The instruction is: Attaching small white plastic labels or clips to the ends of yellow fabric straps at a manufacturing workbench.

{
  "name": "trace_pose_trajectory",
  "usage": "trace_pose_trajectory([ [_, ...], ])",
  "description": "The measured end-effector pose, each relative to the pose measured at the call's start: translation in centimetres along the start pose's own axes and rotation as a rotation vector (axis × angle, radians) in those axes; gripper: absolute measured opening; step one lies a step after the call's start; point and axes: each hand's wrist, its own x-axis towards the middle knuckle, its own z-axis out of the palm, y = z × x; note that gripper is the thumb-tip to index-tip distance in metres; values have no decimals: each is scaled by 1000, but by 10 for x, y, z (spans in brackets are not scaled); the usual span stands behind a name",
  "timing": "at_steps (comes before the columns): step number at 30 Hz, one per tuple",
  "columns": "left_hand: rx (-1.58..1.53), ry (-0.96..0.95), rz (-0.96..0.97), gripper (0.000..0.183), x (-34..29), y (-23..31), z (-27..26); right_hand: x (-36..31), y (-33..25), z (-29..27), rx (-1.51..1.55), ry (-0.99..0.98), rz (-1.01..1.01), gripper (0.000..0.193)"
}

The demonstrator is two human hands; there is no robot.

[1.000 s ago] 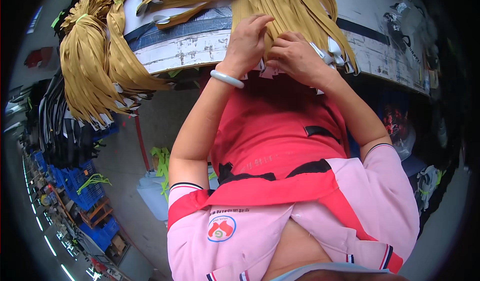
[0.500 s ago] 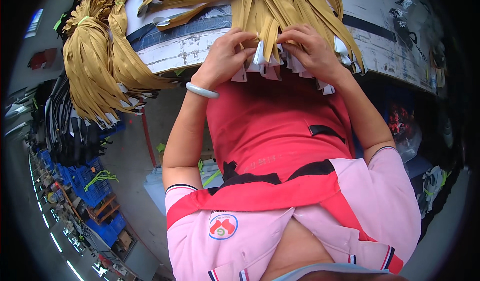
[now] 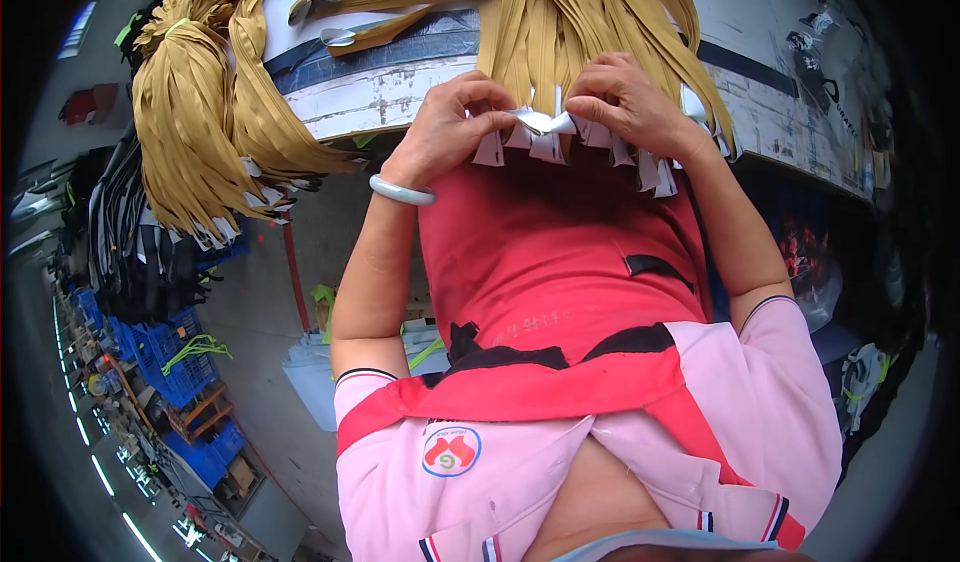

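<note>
Many long gold fabric tapes (image 3: 600,12) hang over the near edge of the worktable, their ends finished in white strips. Between my two hands one white strip end (image 3: 538,122) is stretched sideways, crumpled in the middle. Finger and thumb of my left hand (image 3: 455,122) pinch its left side. On its other side my right hand (image 3: 630,107) is closed, thumb pressed against the curled fingers. More white ends (image 3: 655,172) dangle below and beside my right hand, in front of the red apron (image 3: 550,232).
Tied bundles of gold tapes (image 3: 195,112) droop off the table's left side, with black strips (image 3: 120,232) behind them. The worktable (image 3: 380,97) has a worn white edge and a dark tape band. Blue crates (image 3: 175,367) stand on the floor at left.
My hands had been around a tape with its white end hanging down. Now the white end is drawn out crosswise between them, and my right hand sits slightly further right.
</note>
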Motion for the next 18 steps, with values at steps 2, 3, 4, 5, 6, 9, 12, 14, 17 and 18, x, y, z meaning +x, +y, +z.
trace_pose_trajectory([
  [2,-45,26,53,13,-2,-5,1,-2,0,-5,-50,-269,23,31],
  [3,-88,46,111,12,-2,-5,1,-3,-3,-6,-29,-269,18,30],
  [4,-81,54,114,12,-2,-4,1,-4,-8,-6,-32,-266,7,30],
  [5,-102,46,128,11,-1,-3,1,-2,-15,-5,45,-169,-2,34],
  [6,-121,39,144,11,1,-1,1,1,-19,-4,121,-72,-12,38],
  [9,-39,-46,171,10,7,13,-1,12,-39,9,150,-57,94,29],
  [12,-218,79,181,9,7,14,8,13,-28,34,382,-41,187,19],
  [14,-218,179,232,11,1,10,11,13,-29,39,879,-114,399,19],
  [17,-560,463,118,17,-19,3,20,10,-30,40,1087,-54,491,21],
  [18,-622,484,97,17,-30,3,27,10,-30,43,1186,19,506,20],
])
